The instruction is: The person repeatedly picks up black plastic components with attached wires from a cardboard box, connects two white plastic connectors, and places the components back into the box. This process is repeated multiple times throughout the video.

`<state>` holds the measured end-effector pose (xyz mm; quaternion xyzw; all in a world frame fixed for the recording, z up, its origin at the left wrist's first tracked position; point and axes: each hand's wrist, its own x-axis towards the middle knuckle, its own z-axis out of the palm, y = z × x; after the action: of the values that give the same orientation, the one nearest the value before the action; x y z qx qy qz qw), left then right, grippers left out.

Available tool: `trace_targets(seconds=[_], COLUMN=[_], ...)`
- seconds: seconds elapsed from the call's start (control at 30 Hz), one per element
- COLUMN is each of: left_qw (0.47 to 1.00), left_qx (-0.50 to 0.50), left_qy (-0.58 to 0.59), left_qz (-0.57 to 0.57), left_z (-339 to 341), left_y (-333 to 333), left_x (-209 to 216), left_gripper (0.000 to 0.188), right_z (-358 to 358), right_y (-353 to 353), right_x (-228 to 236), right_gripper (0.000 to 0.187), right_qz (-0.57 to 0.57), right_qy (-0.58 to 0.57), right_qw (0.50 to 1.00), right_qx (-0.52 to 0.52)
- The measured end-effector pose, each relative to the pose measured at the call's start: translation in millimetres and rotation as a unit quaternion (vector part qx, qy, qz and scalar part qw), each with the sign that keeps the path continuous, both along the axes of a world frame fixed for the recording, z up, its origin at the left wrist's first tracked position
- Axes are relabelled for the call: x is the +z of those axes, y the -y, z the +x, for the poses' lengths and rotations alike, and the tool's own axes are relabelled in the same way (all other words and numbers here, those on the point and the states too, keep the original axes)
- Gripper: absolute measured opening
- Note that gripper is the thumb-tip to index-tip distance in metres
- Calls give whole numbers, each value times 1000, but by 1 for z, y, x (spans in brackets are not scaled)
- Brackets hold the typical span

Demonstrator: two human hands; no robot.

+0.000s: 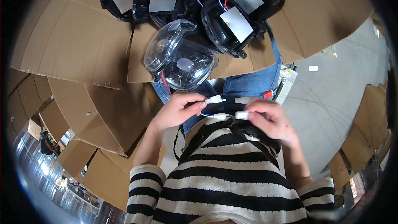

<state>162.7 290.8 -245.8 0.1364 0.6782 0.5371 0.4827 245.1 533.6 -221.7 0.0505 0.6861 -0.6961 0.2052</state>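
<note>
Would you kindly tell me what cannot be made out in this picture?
All in the head view:
Right hand: blurred, so its exact grip on the white piece is unclear.
Blue wire: its left-hand course disappears behind the left hand.
Black housings: the farthest ones are cut off by the top edge.
White card on the floor: too small to show any detail.
</note>
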Motion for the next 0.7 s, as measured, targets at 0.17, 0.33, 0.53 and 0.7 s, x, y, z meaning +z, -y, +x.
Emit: trace_targets(seconds=[0.17,0.33,0.53,0.7], left_qw=[989,987,987,993], left_qx=[-7,-83,-104,-64], left_qy=[141,79,11,-12], left_qz=[55,117,125,100], left_z=[-13,-20,-19,-15], left_y=[8,7,5,0], left_x=[10,10,6,13], left_gripper=[19,22,21,17], right_z=[-11,-27,-31,-29], right_y=[-18,8,19,22], right_x=[14,5,8,8], right_gripper=[6,5,5,4], right_qz=[74,71,45,84], right_qy=[-56,-104,-98,-110], right_qw=[996,991,992,988], right_qx=[-7,43,71,64])
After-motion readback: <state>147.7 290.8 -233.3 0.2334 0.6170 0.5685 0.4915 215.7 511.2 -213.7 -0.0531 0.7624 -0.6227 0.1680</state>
